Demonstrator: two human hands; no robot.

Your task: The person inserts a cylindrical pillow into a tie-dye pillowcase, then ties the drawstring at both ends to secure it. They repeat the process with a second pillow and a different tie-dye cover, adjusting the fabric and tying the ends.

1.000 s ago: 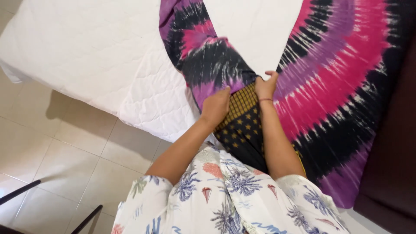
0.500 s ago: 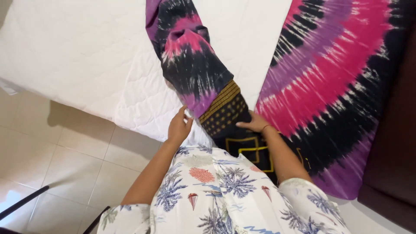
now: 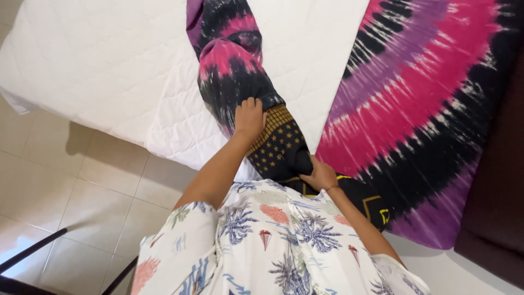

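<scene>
Left hand [image 3: 250, 117]: closed on tie-dye cloth [image 3: 234, 71] where it meets its gold-starred black border [image 3: 278, 145] | Right hand [image 3: 321, 176]: gripping border's lower end | Cloth: pink, purple, black; lies spread across white quilted bed [image 3: 98, 71] | Below: beige tiled floor [image 3: 65, 207].

The tie-dye cloth [image 3: 415, 109] runs out of view past the top and right picture edges; its full extent cannot be told. The bed [image 3: 98, 71] is cut off at the top and left edges. The left hand [image 3: 250, 117] presses fingers-down, so its fingertips and palm are hidden. The right hand [image 3: 319, 176] has fingers tucked into the black fold; whether it grips cannot be told. Dark legs [image 3: 33, 254] at the bottom-left corner are cut off, kind unidentifiable.
</scene>
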